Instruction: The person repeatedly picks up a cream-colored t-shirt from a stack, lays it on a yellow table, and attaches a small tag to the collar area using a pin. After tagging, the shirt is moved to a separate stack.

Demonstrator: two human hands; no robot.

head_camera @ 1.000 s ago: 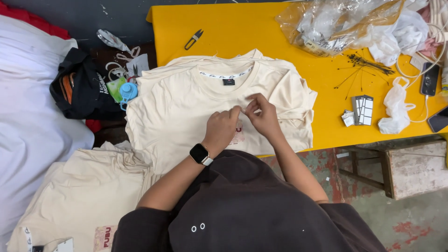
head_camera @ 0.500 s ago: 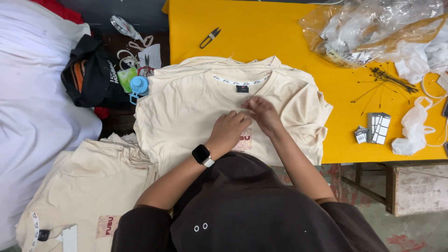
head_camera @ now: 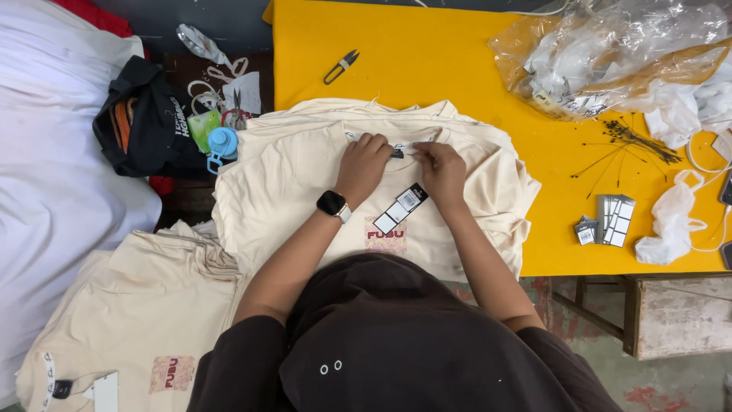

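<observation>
Tagging step: left hand (head_camera: 364, 164) and right hand (head_camera: 442, 169) pinch, fingers closed, the cream T-shirt (head_camera: 305, 183) collar; hang tag (head_camera: 402, 207) dangles. Next likely needs fastening.

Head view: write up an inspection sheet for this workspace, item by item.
Surface: yellow table, partly covered by garments.
Job's things: cream T-shirt stack on the table; a black-and-white hang tag lies on the top shirt, below the collar.
Clutter: thread snips, clear plastic bags, loose tag pins, small tag stack, blue bottle, black bag.
Hands: left hand and right hand both at the top shirt's collar; a black watch is on the left wrist.
Cables: white cord at the right edge.
Surroundings: second cream shirt pile lower left, white fabric at left.
</observation>
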